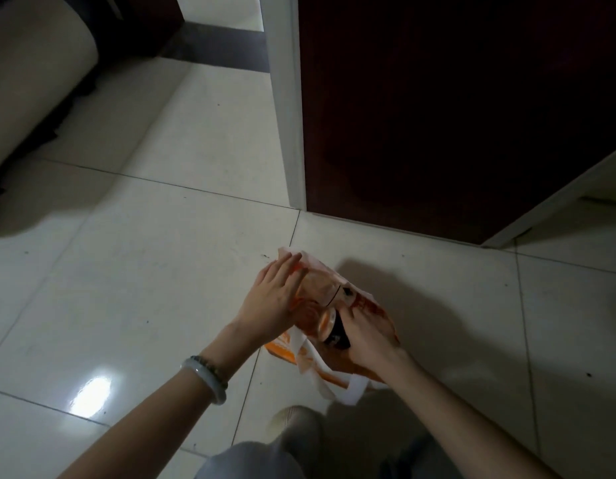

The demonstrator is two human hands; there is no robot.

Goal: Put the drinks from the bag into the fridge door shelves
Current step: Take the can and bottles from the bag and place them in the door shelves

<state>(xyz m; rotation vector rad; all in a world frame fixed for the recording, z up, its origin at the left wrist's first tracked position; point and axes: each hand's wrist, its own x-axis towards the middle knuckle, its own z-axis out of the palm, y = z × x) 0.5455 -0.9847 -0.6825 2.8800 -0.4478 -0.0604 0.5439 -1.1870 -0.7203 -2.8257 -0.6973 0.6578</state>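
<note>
On the pale tiled floor [133, 271], which fills most of the head view, a dark reddish-brown door panel [438, 108] with a light grey edge strip stands at the far right, its lower corner meeting the tiles just beyond the bag. At the far left edge of the floor sits a large beige rounded object [33, 74] on a dark base; what it is cannot be told. A bright patch of reflected light lies on the tiles near the left forearm. Near the middle of the floor, just beside a tile joint, lies an orange-and-white plastic bag [320, 361], crumpled, with white handle loops trailing toward the person's feet. A light-coloured shoe [292, 420] and grey trouser legs show at the bottom edge, close behind the bag. The left hand [275, 299], with a pale bangle and a bead bracelet [209, 375] on its wrist, rests flat with fingers spread against the bag's far left side, pressing the plastic and not closed round anything. The right hand [365, 333] reaches into the bag's mouth, its fingers wrapped round a dark drink can [334, 331] with a copper-coloured top. The can lies tilted at the bag's opening, partly covered by the plastic.
</note>
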